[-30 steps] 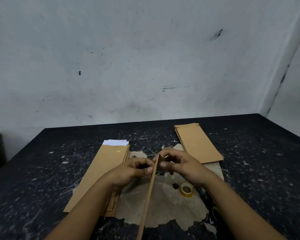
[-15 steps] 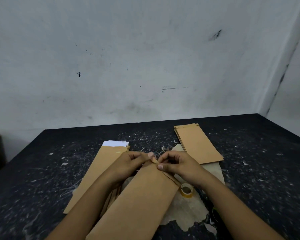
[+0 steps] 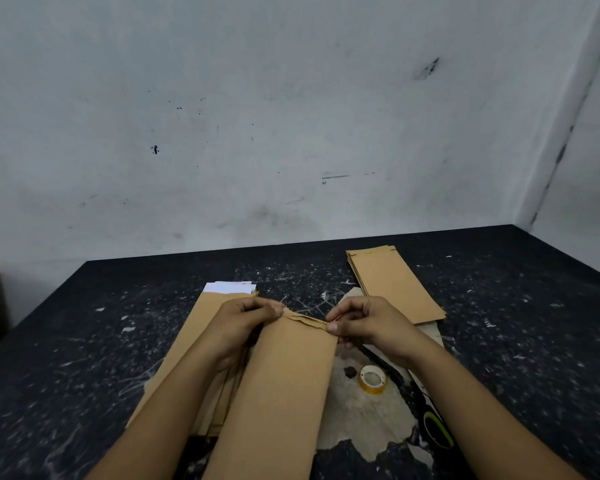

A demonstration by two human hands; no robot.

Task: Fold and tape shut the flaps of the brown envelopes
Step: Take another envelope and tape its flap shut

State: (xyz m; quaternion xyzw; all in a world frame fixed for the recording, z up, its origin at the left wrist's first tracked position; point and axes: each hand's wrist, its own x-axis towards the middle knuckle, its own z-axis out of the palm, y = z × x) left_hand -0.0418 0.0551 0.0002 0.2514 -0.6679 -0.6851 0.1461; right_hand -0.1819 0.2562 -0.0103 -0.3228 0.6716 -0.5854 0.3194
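Observation:
A long brown envelope (image 3: 284, 386) lies lengthwise in front of me, its far end raised between my hands. My left hand (image 3: 243, 323) pinches the far left corner, and my right hand (image 3: 364, 322) pinches the far right corner. The flap (image 3: 307, 319) along that far edge looks crumpled and partly folded. A small roll of yellowish tape (image 3: 372, 379) lies on the table just right of the envelope, below my right wrist.
A stack of brown envelopes (image 3: 191, 341) with white paper (image 3: 229, 287) at its far end lies under my left arm. Another stack (image 3: 392, 285) sits at the back right. The black table (image 3: 84, 341) is scratched, with a worn pale patch (image 3: 368, 420). A dark, green-marked object (image 3: 435, 427) lies right.
The envelope turned from edge-on to flat face up. My hands have moved apart from its far end's middle out to the two far corners.

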